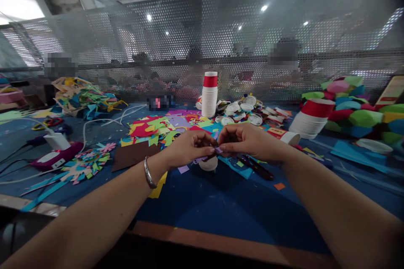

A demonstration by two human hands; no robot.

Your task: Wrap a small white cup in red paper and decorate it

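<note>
My left hand (189, 146) and my right hand (248, 141) meet over the blue table (221, 206), both pinched on a small purple paper strip (217, 151). A silver bracelet circles my left wrist. Just beneath the fingers stands a small white cup (208, 164). Dark scissors (257, 167) lie on the table under my right wrist. A brown paper sheet (134, 154) lies left of my left hand.
Coloured paper scraps (164, 128) cover the table's middle. A tall stack of white cups with a red one on top (210, 94) stands behind. Another cup stack (311, 119) lies tilted at right, by coloured paper shapes (356, 107). A mesh screen (202, 42) with people behind it closes the far side.
</note>
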